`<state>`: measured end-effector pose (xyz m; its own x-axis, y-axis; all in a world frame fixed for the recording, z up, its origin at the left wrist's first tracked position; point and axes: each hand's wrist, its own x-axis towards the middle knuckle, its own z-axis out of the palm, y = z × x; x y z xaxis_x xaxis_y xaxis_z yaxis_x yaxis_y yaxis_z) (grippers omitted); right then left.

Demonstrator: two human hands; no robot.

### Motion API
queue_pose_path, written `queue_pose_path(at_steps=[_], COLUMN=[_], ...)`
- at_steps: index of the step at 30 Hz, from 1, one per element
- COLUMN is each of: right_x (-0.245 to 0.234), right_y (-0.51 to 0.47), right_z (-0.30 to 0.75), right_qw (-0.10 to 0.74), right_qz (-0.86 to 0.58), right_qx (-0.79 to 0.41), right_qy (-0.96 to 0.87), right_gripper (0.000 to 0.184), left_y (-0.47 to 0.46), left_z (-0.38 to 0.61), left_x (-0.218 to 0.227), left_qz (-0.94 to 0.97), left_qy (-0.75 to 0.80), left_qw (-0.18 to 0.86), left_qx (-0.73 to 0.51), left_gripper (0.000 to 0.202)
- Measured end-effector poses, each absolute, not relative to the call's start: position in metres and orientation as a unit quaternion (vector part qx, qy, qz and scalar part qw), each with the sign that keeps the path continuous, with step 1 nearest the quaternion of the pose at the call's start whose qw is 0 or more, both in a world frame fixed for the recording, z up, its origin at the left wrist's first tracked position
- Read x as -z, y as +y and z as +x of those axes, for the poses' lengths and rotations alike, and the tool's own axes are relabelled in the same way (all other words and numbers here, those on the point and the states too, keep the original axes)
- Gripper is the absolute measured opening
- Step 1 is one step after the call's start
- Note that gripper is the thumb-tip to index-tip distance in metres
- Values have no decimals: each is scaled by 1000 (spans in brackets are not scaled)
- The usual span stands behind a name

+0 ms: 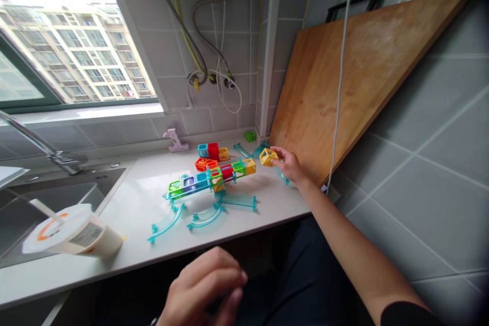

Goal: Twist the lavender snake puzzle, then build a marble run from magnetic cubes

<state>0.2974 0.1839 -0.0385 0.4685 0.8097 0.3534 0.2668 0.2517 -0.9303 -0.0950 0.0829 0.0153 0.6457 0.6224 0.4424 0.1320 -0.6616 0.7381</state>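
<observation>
Here the right hand (291,165) pinches a yellow cube (268,157) at its fingertips.

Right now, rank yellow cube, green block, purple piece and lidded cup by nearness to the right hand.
1. Yellow cube, held in the right hand.
2. Green block, back corner.
3. Purple piece, farther left, at the back.
4. Lidded cup, far left, front edge.

- Cube (268,157), centre right: yellow.
- Block row (208,179), mid-frame: green, blue, red, orange, yellow.
- Tracks (167,223), just below: clear teal.
- Cup (72,232), lower left: white, orange mark.
</observation>
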Motion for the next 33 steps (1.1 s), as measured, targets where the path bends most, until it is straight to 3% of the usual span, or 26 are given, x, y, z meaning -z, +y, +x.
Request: queue_pose_path(at_steps=[4, 13, 23, 33], right_x=[20, 45, 73, 75], right_y=[212, 226, 239, 236], right_z=[308, 325, 324, 317], right_qw=[580, 531, 456, 461], right_qz=[-561, -624, -632, -618], right_qx=[-259, -210, -226, -264], right_qy=[-530, -533, -585, -579], right_gripper=[56, 51, 58, 59], left_y=[128, 168, 167, 169], left_z=[-47, -26, -24, -25], left_x=[27, 99, 99, 102], left_qz=[863, 859, 848, 839], left_qy=[187, 226, 250, 257], left_qw=[320, 218, 251, 275], left_qx=[-344, -405, -393, -393], left_gripper=[15, 8, 9, 9])
